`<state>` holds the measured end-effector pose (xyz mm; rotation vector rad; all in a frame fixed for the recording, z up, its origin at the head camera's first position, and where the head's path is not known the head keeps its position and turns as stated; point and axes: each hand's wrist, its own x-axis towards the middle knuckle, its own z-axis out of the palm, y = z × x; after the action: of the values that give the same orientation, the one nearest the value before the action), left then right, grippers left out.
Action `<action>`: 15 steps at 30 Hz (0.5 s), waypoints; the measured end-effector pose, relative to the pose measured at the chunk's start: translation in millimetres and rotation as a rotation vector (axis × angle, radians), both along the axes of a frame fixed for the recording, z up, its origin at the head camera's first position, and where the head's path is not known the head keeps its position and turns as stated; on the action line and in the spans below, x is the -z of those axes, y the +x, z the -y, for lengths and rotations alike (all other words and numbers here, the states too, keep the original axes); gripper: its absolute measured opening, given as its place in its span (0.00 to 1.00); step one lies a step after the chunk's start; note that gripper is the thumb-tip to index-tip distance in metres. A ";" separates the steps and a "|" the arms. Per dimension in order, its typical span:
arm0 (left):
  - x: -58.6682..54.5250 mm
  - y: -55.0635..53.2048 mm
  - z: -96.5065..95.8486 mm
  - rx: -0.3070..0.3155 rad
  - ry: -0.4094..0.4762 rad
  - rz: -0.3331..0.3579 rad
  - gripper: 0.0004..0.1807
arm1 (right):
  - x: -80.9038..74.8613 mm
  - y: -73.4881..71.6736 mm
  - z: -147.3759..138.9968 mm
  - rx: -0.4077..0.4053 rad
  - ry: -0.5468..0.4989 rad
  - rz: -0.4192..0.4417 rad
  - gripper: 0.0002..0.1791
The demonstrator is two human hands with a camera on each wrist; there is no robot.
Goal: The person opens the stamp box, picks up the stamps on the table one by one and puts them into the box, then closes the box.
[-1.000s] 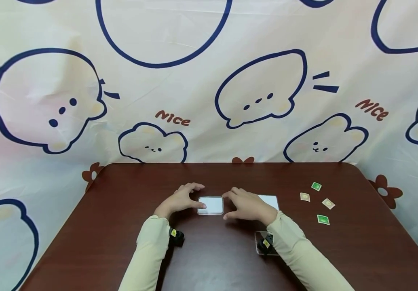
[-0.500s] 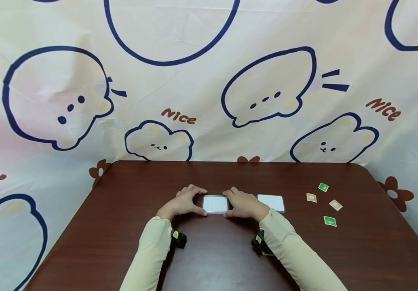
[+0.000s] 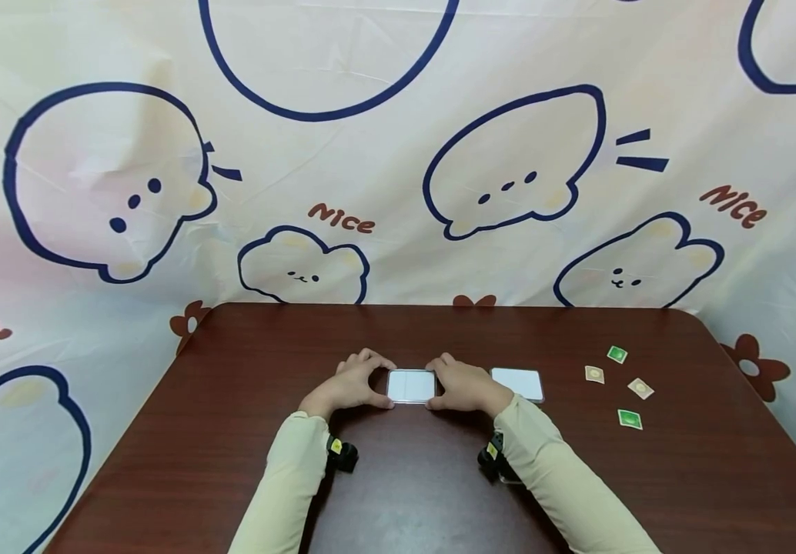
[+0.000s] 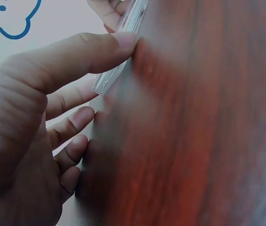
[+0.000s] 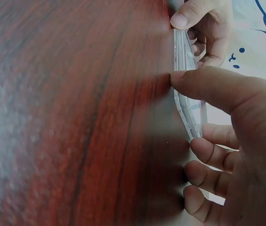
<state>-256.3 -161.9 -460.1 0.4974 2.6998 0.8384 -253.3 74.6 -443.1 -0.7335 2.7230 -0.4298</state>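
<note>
A flat clear plastic case (image 3: 411,387) with white inside lies on the table between my two hands. My left hand (image 3: 351,385) pinches its left end, thumb on the near edge and index finger toward the far edge. From the other side my right hand (image 3: 465,387) holds the right end in the same way. In the left wrist view the left thumb (image 4: 95,54) presses the rim of the case (image 4: 109,80). The right wrist view has the right thumb (image 5: 213,87) against the same rim, with the other fingertips near the tabletop.
Beside the right wrist lies a second white rectangular piece (image 3: 517,383), partly covered by the sleeve. Farther right are several small cards, such as a green one (image 3: 630,419) and a beige one (image 3: 595,375). A patterned cloth (image 3: 398,169) hangs behind the brown table (image 3: 245,462).
Both hands have closed in on the case, their thumbs now at its near edge. My right forearm now covers most of a clear plastic piece that showed under it before. The view shifted slightly.
</note>
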 end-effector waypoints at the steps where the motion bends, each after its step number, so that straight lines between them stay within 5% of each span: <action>1: 0.0 -0.4 -0.6 0.004 -0.006 -0.008 0.31 | 0.6 -0.8 -0.1 0.001 -0.004 0.000 0.36; 15: 4.0 -12.4 -1.5 -0.010 0.005 -0.018 0.29 | 9.0 -15.3 0.4 0.043 -0.074 0.038 0.35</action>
<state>-268.7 -160.3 -464.1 0.4949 2.7193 0.8482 -268.6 74.2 -452.1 -0.6790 2.7045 -0.5517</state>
